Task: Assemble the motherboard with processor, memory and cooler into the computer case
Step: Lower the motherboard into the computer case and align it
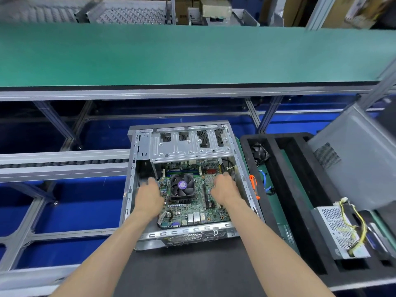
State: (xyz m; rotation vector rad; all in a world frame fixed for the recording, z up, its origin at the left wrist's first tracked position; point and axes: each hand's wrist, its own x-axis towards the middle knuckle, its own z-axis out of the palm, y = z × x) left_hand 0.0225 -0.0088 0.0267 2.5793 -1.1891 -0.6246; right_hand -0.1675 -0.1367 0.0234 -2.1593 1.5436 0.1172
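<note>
Green circuit board, the motherboard [188,198], already lies inside the open computer case [137,168], its cooler [182,185] near the centre. I have my left hand [149,195] at its left edge and my right hand [222,187] on its right side; whether the fingers pinch the board I cannot tell through blur. My worry: skewed seating could jam the rear ports against the case wall. No writing is legible, even on the fan's purple sticker.

Factory assembly line: green conveyor belt [192,54]
</note>
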